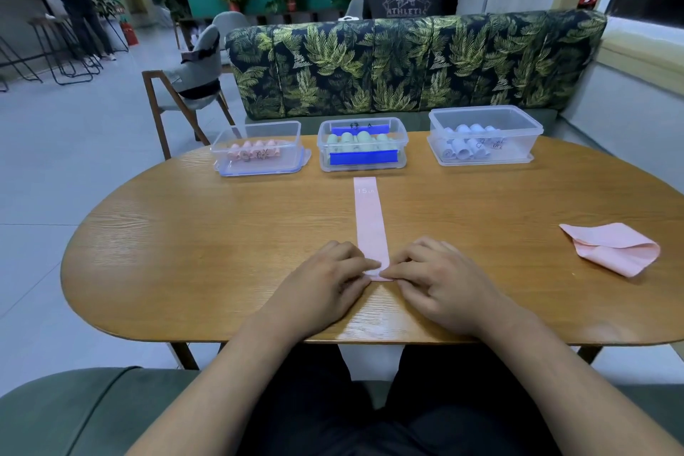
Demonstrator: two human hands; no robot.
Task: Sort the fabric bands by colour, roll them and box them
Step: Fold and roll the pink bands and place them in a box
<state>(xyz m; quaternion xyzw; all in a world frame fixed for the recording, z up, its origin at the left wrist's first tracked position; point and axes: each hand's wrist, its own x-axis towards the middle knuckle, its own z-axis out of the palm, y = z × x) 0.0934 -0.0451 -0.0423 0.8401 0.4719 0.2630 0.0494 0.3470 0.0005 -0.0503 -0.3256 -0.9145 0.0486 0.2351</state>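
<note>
My left hand [325,281] and right hand [444,281] meet at the near end of the pink band [368,218], fingertips pinching its edge and starting to turn it over; both are grasping that band and nothing else. It lies flat on the wooden table [185,233], running straight away from me toward the boxes.

I judge it light, thin and limp. It should curl easily but skew or spring loose, so I want both corners of the near edge held evenly and the roll kept tight.

Far to the right lies a second pink band [614,248], loosely folded.

At the far edge stand 3 clear boxes: the left box [288,155] with pink rolls [253,151], the middle box [401,144] with green rolls [357,139], and the right box [518,137] with pale blue rolls [466,144].
</note>
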